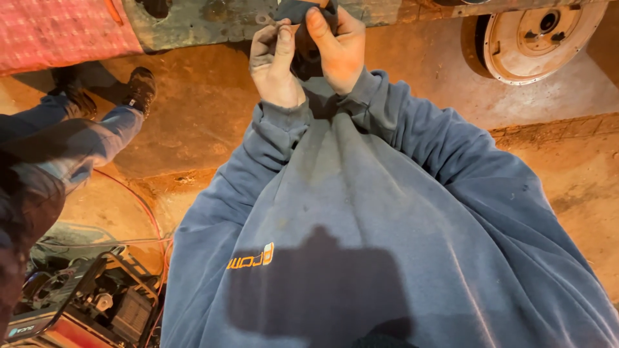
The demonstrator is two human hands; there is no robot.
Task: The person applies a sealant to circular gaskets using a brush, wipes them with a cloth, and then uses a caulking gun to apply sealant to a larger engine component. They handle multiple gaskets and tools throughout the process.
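Note:
Both my hands are raised together at the top middle of the head view, above my blue sweatshirt. My left hand (276, 63) and my right hand (336, 46) pinch a small dark piece of cloth or a glove (303, 11) between thumbs and fingers. Most of that dark piece is hidden by the fingers and cut off by the top edge. Exactly what it is I cannot tell.
Another person's legs in jeans and dark shoes (138, 87) stand at the left. A round metal wheel-like disc (538, 38) lies at the top right. A generator-like machine (84, 299) with red cables (145, 209) sits at the bottom left on the dirt floor.

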